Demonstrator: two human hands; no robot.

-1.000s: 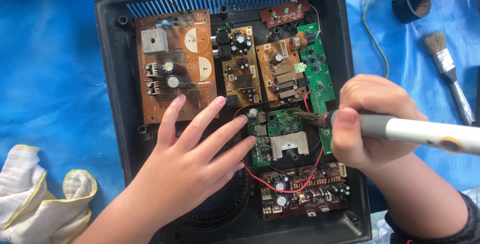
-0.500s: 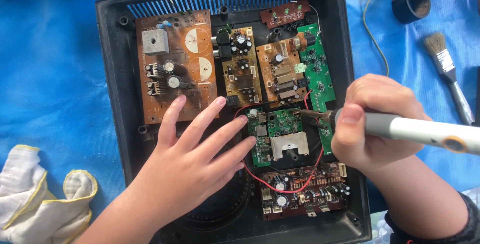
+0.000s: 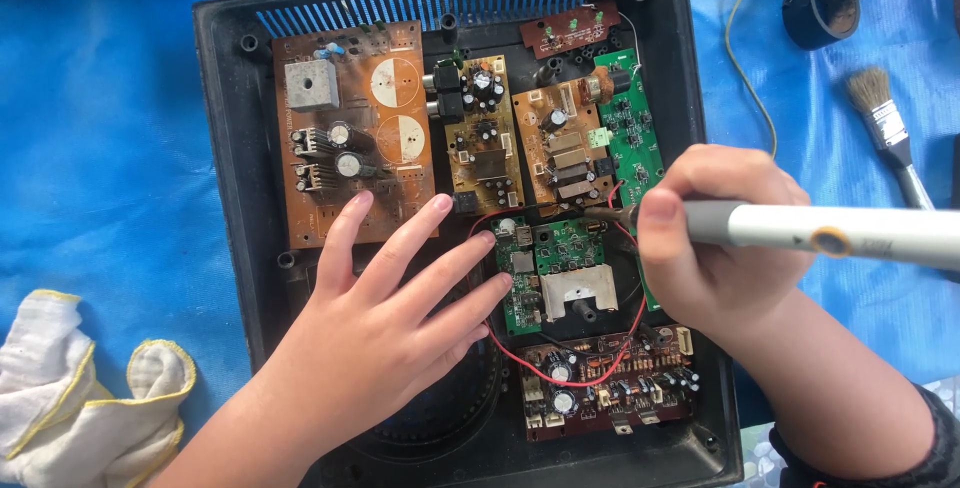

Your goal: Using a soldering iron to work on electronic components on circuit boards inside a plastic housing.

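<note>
Right hand grips grey tool | black case | blue tarp

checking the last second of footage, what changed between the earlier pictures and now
Very little. The right hand keeps its grip on the grey and white tool, whose tip shifted slightly right, near the edge of the small green circuit board. The left hand stayed flat, fingers spread, in the open black case. The loose paintbrush, cloth and boards did not move.
</note>
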